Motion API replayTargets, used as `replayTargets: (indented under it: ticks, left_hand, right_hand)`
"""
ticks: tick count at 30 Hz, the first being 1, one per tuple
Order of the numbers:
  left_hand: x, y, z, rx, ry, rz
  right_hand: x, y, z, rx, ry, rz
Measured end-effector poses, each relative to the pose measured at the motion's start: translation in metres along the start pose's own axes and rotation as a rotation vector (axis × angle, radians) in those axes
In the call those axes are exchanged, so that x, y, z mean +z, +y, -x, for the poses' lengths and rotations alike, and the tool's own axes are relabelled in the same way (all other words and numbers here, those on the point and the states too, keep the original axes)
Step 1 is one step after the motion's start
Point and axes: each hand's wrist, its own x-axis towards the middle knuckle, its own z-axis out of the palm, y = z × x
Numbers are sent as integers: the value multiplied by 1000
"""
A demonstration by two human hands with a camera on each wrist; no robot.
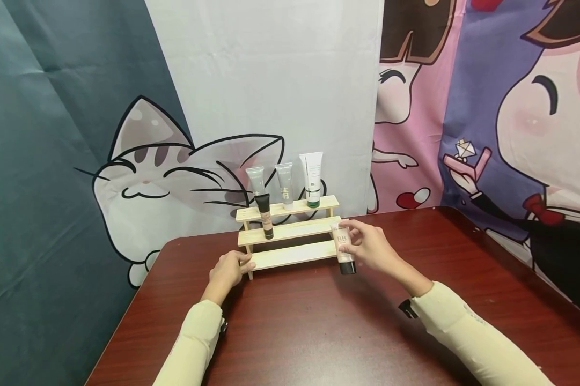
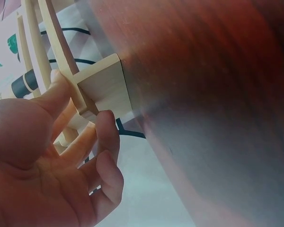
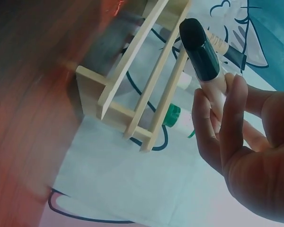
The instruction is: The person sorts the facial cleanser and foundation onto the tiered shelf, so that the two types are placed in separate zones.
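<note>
My right hand (image 1: 373, 247) holds a pale BB cream tube (image 1: 342, 241) with its black cap downward, in front of the right end of a three-tier wooden display rack (image 1: 294, 255). In the right wrist view, thumb and fingers pinch the tube (image 3: 216, 97) below the dark cap (image 3: 199, 49). At the rack's left end, my left hand (image 1: 228, 272) grips the lowest shelf, with the thumb on top. The left wrist view shows those fingers around the wooden end (image 2: 104, 82). A black-capped beige tube (image 1: 265, 217) stands on the middle shelf at left.
Along the top shelf stand two grey translucent tubes, one at left (image 1: 256, 179) and one mid-shelf (image 1: 285, 185), and a white tube with a green cap (image 1: 312, 179) at right. The rack sits on a reddish-brown table (image 1: 309, 332), before a cartoon-printed cloth (image 1: 280, 80).
</note>
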Motion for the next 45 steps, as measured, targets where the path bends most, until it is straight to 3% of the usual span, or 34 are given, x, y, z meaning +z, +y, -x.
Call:
replayTargets:
  ticks: [13, 21, 24, 34, 45]
  left_hand:
    - [-1, -2, 1, 5, 5, 4]
    - [-1, -1, 1, -12, -7, 3]
    - [0, -2, 0, -16, -8, 2]
    - [2, -5, -2, 21, 8, -3]
    - [0, -1, -2, 11, 6, -1]
  right_hand:
    - [9, -7, -20, -104, 75, 13]
    - [20, -9, -31, -96, 80, -121]
    - [24, -9, -36, -113, 102, -121]
    - [35, 1, -60, -252, 172, -62]
    - [49, 6, -80, -341, 231, -129]
